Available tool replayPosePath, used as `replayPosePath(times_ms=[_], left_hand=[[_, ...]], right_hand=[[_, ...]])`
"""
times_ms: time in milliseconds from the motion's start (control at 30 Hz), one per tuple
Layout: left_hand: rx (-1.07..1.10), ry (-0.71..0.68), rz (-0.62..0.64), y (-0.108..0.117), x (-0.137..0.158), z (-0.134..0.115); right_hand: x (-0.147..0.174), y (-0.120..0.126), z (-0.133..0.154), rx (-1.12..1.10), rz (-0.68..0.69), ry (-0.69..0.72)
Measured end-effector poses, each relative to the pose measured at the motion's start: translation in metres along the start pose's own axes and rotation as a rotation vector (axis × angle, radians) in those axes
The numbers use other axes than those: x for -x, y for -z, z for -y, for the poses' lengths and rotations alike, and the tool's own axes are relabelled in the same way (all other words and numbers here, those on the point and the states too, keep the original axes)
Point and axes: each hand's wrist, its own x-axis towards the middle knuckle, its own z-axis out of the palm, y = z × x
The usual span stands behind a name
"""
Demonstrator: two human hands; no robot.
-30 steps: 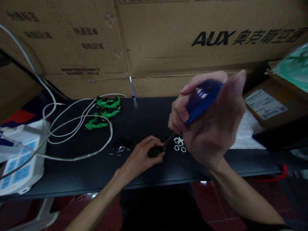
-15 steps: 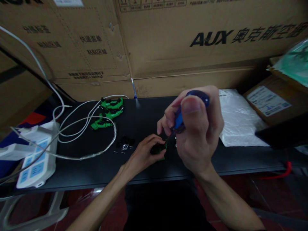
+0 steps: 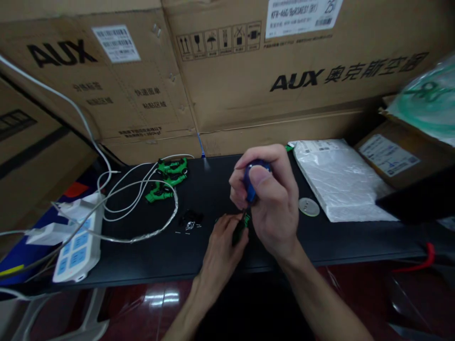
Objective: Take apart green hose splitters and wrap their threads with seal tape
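The raised right hand (image 3: 273, 208) grips a blue screwdriver (image 3: 250, 193) above a green part (image 3: 246, 221) clasped in the left hand (image 3: 223, 244), over a black table (image 3: 149, 259) before cardboard boxes (image 3: 227, 97).

A: Backdrop?
B: Tall AUX cartons (image 3: 227, 104), brown, printed, standing behind the desk (image 3: 213, 182).
A: Desk finish?
B: Black, long, straight front edge.
A: Floor (image 3: 124, 308)?
B: Dark red, glossy, tiled. Pale furniture leg (image 3: 93, 310) lower left, type unclear.
A: Light?
B: Dim. White glare (image 3: 161, 298) on floor, left of centre.
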Motion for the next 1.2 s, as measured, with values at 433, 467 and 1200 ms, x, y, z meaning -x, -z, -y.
replayPosePath(times_ms=[433, 467, 1200], left_hand=[[0.0, 0.105, -0.168, -0.021, 0.011, 0.01], [0.001, 0.107, -0.17, -0.022, 0.011, 0.01], [0.001, 0.117, -0.153, -0.017, 0.01, 0.01]], right_hand=[[-0.04, 0.018, -0.011, -0.618, 0.753, -0.372], [-0.042, 0.019, -0.011, -0.622, 0.768, -0.393], [-0.035, 0.02, -0.027, -0.636, 0.728, -0.144]])
